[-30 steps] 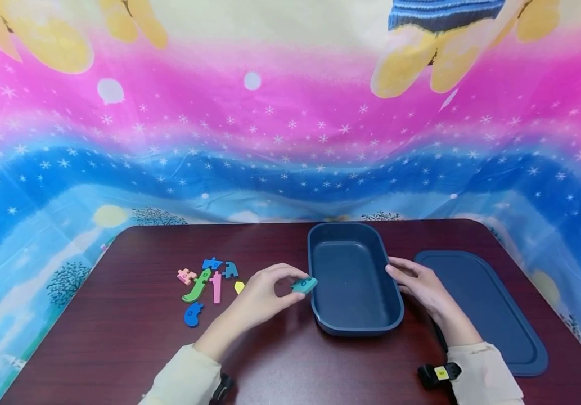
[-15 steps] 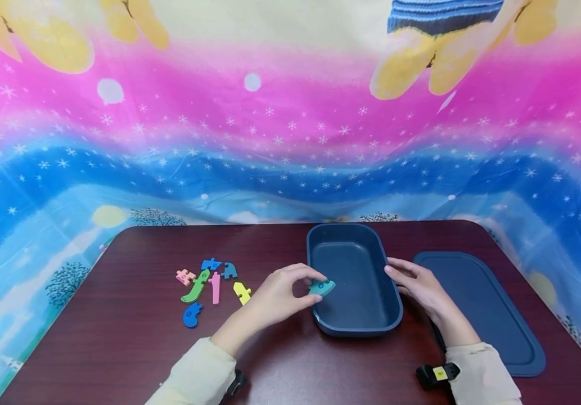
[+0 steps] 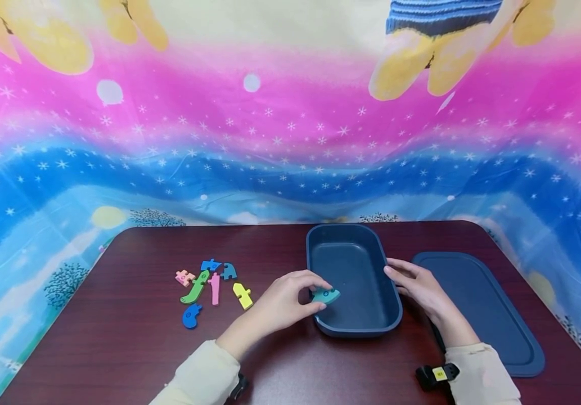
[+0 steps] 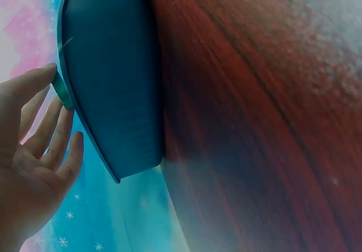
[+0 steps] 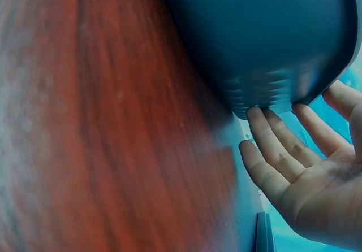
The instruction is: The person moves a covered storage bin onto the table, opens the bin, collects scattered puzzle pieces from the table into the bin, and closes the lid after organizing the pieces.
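A dark blue rectangular box (image 3: 353, 281) without its lid stands on the table. At its left rim my left hand (image 3: 285, 298) pinches a teal puzzle piece (image 3: 328, 296) between thumb and fingers, the piece reaching over the box's inside. In the left wrist view the green edge of the puzzle piece (image 4: 62, 91) shows close to the rim, between the thumb and fingers. My right hand (image 3: 422, 289) touches the box's right side. From the right wrist, several nearly straight fingers (image 5: 271, 142) are seen against the outer wall, with the thumb by the rim.
Left of the box lie several puzzle pieces: a green one (image 3: 196, 288), a pink one (image 3: 215, 289), a yellow one (image 3: 242, 295) and a blue one (image 3: 192, 316), among others. The flat blue lid (image 3: 482, 309) lies right of the box. A patterned cloth (image 3: 270, 140) hangs behind the table.
My left hand has carried the teal puzzle piece rightward over the box's left rim, then slightly lower. The yellow piece has come into full view. The right hand stays at the box.
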`<state>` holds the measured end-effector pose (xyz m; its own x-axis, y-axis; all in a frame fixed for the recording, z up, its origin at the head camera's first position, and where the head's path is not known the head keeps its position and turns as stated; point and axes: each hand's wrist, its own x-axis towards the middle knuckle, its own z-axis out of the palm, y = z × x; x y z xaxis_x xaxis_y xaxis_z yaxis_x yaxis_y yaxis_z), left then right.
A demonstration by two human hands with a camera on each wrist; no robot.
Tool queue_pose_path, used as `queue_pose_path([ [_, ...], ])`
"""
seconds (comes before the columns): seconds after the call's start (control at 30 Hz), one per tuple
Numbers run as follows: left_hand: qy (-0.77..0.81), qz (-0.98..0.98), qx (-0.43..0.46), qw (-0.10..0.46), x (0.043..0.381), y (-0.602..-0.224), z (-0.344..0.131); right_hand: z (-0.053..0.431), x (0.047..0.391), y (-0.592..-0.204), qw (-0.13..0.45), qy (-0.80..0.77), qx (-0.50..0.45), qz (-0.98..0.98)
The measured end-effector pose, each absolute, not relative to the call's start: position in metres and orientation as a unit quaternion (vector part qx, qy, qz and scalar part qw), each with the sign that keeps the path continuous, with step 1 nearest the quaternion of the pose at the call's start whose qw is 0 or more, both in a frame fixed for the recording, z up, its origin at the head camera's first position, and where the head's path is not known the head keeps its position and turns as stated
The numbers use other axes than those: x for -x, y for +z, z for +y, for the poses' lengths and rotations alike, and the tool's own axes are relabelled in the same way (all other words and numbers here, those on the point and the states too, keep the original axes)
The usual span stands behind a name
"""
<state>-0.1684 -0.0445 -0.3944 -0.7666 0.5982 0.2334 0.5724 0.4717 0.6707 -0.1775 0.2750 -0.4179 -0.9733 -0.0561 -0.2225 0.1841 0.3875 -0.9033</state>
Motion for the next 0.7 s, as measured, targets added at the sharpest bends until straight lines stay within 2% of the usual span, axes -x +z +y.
queue_pose_path([
  [0.7,0.338,0.864,-0.369,0.054,0.1649,-0.392,-0.0451,0.2747,0.1763,-0.4177,0.112,-0.552,-0.043,0.825],
])
